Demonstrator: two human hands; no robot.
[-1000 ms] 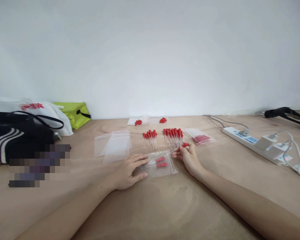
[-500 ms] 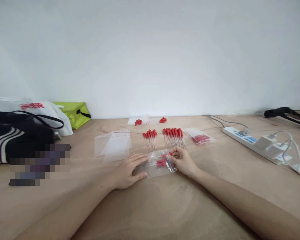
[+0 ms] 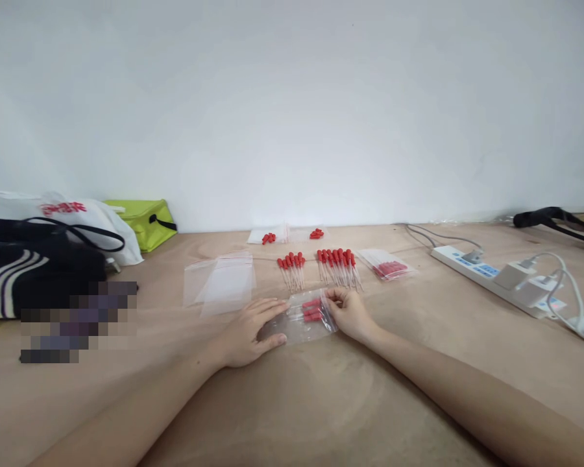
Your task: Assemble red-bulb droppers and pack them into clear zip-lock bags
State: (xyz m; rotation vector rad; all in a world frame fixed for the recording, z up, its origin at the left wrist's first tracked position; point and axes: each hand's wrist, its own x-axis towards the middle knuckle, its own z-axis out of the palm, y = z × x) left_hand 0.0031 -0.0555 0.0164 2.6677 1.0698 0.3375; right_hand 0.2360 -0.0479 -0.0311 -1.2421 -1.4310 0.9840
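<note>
A clear zip bag [image 3: 292, 334] lies flat on the table, with several red-bulbed droppers [image 3: 312, 316] inside it. My left hand [image 3: 253, 331] rests on the bag's left end, fingers stretched and thumb apart. At the right end, by the bag's mouth, my right hand [image 3: 349, 315] pinches the edge, its fingertips partly hidden. Just beyond the bag are two groups of droppers, a smaller left group [image 3: 291, 262] and a larger right group [image 3: 337, 259], bulbs pointing away from me.
Flat plastic bags [image 3: 226, 279] lie left. A filled bag [image 3: 390, 268] sits right of the droppers. Loose red bulbs [image 3: 268, 239] rest on bags by the wall. A power strip [image 3: 486, 275] with chargers stands right; a black bag [image 3: 43, 269] and green box [image 3: 143, 224] left.
The topmost dropper has slid left, further into the bag, beside the others. My right hand has shifted slightly left to the bag's mouth. My left hand has stayed put.
</note>
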